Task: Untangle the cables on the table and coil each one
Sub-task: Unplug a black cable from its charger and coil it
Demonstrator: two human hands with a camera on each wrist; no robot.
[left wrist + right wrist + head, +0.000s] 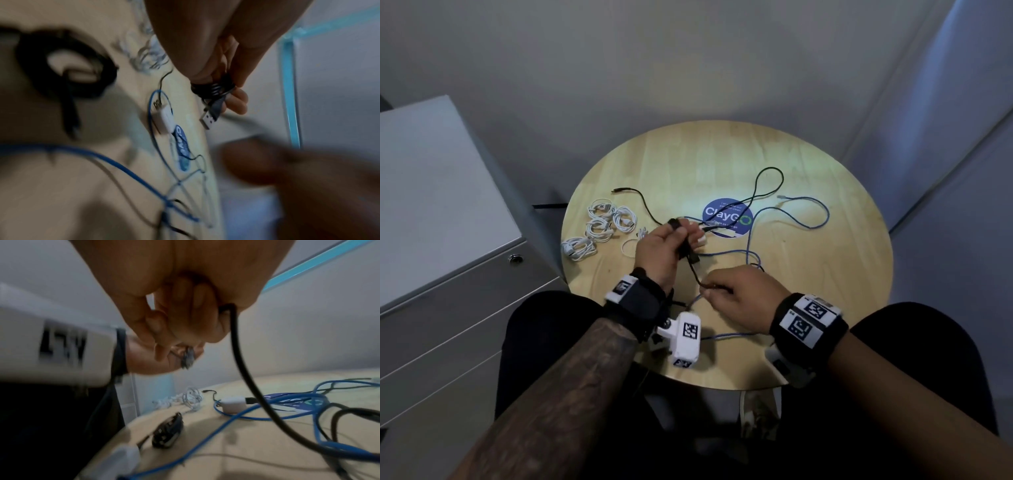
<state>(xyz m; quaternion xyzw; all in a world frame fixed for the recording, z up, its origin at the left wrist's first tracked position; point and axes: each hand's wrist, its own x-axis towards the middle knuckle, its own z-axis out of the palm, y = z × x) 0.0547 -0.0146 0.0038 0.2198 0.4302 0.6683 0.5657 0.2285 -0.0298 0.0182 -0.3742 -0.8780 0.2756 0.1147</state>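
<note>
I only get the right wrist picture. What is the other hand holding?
Observer: The left hand holds a small black coil wound round its fingers.
Operator: Is there a plug on it?
Observer: Yes, a USB plug hangs below the coil.
Operator: Are any cables finished?
Observer: White coils lie bundled together at the table's left edge.
Operator: Where does the blue cable end?
Observer: The blue cable has its clear plug on the table's far right side.

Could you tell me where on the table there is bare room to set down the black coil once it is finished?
The far part of the table, beyond the sticker, is bare, as is the right edge past the blue cable. The middle is crowded with blue and black cable. The white coils fill the left edge.
</note>
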